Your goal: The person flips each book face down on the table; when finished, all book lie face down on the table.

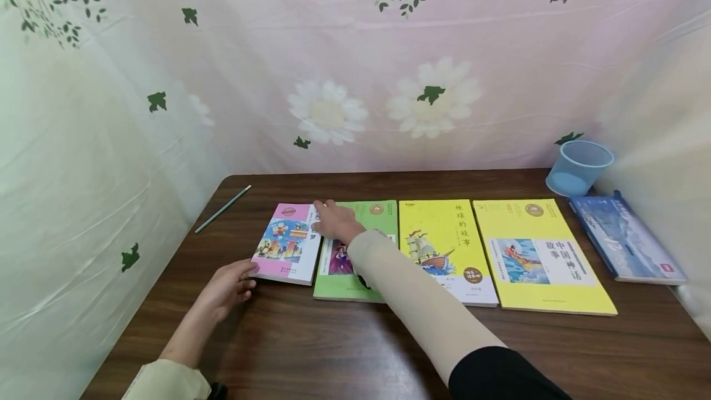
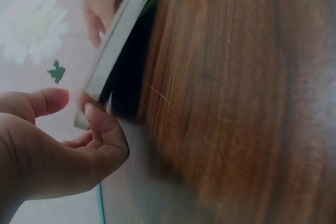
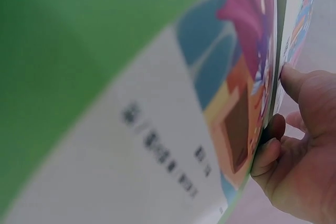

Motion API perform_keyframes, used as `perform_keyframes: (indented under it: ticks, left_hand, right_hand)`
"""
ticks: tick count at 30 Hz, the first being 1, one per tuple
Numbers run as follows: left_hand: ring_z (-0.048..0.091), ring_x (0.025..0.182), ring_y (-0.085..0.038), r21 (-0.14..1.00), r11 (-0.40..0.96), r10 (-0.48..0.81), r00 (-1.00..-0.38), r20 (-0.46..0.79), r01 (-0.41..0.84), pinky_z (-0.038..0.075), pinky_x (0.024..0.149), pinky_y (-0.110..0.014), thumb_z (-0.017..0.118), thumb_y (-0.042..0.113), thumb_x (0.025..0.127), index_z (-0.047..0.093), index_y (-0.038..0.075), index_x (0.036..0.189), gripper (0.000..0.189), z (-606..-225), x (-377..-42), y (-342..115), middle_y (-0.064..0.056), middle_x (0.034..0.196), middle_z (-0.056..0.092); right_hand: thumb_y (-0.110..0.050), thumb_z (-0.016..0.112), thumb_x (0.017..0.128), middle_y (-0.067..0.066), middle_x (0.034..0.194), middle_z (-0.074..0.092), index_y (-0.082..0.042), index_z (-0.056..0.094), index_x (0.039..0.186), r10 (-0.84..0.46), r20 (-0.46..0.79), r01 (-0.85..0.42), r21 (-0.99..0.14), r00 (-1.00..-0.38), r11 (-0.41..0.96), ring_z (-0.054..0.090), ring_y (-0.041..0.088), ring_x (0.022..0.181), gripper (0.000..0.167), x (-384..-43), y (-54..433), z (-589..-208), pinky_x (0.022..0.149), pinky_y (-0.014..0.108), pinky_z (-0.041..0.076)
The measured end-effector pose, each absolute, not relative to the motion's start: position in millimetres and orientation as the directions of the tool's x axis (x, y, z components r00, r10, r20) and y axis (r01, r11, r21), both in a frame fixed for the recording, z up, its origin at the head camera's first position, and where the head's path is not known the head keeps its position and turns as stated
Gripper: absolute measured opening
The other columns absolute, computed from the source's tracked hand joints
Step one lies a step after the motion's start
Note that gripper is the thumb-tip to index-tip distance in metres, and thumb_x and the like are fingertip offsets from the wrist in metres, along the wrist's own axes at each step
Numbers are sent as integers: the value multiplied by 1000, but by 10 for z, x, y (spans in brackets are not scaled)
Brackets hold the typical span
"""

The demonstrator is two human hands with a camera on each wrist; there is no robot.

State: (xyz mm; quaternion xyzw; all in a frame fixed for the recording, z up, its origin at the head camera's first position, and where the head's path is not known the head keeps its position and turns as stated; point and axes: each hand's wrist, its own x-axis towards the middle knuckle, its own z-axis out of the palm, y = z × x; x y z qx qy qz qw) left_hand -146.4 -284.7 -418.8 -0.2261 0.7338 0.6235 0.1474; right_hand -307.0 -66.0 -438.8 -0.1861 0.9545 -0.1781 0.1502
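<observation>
A pink-and-white book [image 1: 283, 245] lies at the left end of a row of books. My left hand [image 1: 224, 289] is at its near left corner. The left wrist view shows curled fingers [image 2: 107, 135] around the book's edge, with the thumb held apart. At the far right corner, my right hand [image 1: 336, 221] holds the same book, its thumb on the cover in the right wrist view. Beneath my right wrist lies a green book [image 1: 347, 289], partly covered by the hand and sleeve.
Right of the green book lie a yellow book with a ship [image 1: 430, 221] and another yellow book [image 1: 555, 298]. A blue book [image 1: 627, 239] and a light blue cup [image 1: 577, 168] are at the right. A thin pencil-like stick [image 1: 222, 210] lies at the far left.
</observation>
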Motion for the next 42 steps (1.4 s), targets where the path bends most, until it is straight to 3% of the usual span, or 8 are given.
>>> perform_keyframes:
  ticks: [5, 14, 22, 35, 42]
  left_hand:
    - [51, 75, -13, 817, 300, -237, -868, -436, -492, 47, 63, -27, 59, 31, 100, 39, -5, 147, 63, -4219, -1551, -2759, 0, 93, 55]
    - [54, 82, -19, 773, 482, -247, -911, -331, -412, 48, 66, -29, 63, 35, 97, 43, -7, 144, 66, -4186, -1592, -2732, -11, 107, 58]
    - [57, 76, -16, 747, 527, -240, -915, -326, -404, 50, 64, -30, 65, 33, 96, 53, -10, 131, 57, -4142, -1575, -2781, -8, 93, 63]
    - [59, 73, -16, 761, 549, -220, -938, -267, -346, 51, 64, -32, 62, 25, 98, 45, -10, 131, 51, -3990, -1600, -2805, -6, 86, 59]
    - [55, 70, -14, 750, 595, -232, -955, -186, -290, 49, 59, -27, 62, 18, 96, 48, -9, 129, 45, -3848, -1578, -2804, -6, 84, 57]
  right_hand:
    - [-46, 52, 102, 9, 163, 30, -25, 23, 160, -418, -225, -312, -390, -880, 866, 46, 29, 136, 69, -3055, -659, -4406, 113, 49, 41]
    - [-46, 53, 101, 9, 162, 32, -22, 26, 160, -426, -201, -327, -391, -882, 861, 44, 30, 141, 69, -3084, -635, -4386, 115, 50, 39]
    - [-49, 52, 100, 9, 163, 32, -21, 27, 159, -445, -213, -339, -396, -870, 853, 43, 30, 142, 70, -3085, -619, -4373, 115, 50, 39]
    - [-47, 49, 101, 9, 162, 34, -19, 25, 160, -461, -191, -348, -430, -867, 833, 45, 29, 141, 69, -3111, -579, -4368, 114, 49, 40]
    - [-46, 50, 100, 6, 159, 40, -21, 28, 159, -453, -185, -324, -475, -872, 818, 51, 23, 130, 67, -3111, -556, -4370, 109, 44, 44]
